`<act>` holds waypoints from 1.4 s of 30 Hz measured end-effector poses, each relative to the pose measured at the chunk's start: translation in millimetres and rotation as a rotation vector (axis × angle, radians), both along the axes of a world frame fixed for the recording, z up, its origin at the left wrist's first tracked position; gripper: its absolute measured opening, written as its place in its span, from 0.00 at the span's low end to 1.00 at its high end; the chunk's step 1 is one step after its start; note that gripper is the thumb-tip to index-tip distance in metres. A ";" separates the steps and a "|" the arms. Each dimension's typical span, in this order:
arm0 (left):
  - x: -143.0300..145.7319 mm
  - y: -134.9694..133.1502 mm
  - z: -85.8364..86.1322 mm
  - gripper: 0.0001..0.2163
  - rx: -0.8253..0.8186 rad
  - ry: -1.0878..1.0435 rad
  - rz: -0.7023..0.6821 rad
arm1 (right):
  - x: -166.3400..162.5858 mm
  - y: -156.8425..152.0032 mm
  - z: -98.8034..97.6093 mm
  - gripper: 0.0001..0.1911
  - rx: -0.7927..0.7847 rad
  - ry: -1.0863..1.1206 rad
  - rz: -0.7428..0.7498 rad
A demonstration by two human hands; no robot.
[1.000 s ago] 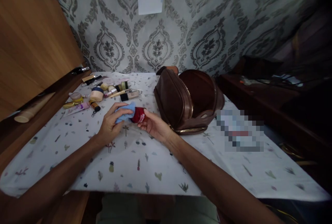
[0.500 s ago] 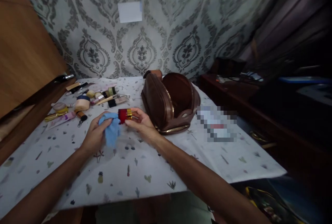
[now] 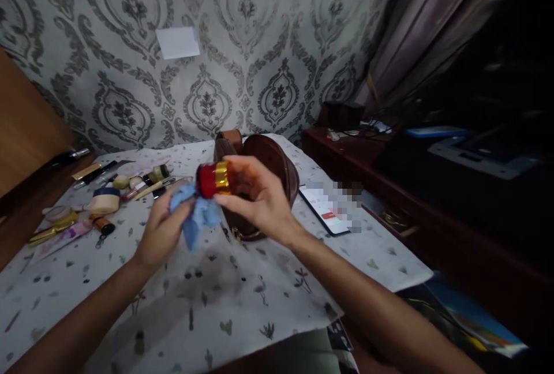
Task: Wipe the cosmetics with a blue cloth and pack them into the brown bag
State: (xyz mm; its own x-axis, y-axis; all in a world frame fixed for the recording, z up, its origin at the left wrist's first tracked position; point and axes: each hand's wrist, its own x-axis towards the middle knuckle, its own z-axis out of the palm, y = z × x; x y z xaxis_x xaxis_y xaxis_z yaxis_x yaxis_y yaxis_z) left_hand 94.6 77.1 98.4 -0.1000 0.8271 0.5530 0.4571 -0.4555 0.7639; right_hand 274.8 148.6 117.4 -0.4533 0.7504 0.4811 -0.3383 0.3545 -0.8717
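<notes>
My right hand (image 3: 259, 204) grips a small red jar with a gold band (image 3: 214, 179), raised above the table. Beside it my left hand (image 3: 162, 229) pinches a blue cloth (image 3: 197, 215) that touches the jar's left end. Both hands hover just in front of a brown leather pouch (image 3: 277, 160), which lies unzipped on the white patterned tablecloth (image 3: 225, 299).
Several cosmetics, among them a round cream jar (image 3: 104, 201), tubes and brushes, lie scattered at the table's left. A phone (image 3: 326, 209) rests right of the pouch. A dark wooden side table (image 3: 415, 201) stands on the right, a wooden panel (image 3: 26, 131) on the left.
Both hands lifted the jar and cloth up off the table towards me. The jar turned so its gold band shows. The view swung to the right.
</notes>
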 end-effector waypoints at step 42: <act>69.5 15.4 -33.1 0.12 0.442 1.183 -0.252 | 39.0 58.8 2.1 0.06 0.521 -1.527 -0.142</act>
State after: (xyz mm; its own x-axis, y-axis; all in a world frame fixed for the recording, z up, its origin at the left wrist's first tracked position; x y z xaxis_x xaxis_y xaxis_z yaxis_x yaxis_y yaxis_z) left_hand 164.1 92.4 65.4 0.7680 0.4759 0.4285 0.6141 -0.7371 -0.2820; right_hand 313.7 207.3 119.5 -0.6675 0.7337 -0.1270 0.7445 0.6552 -0.1281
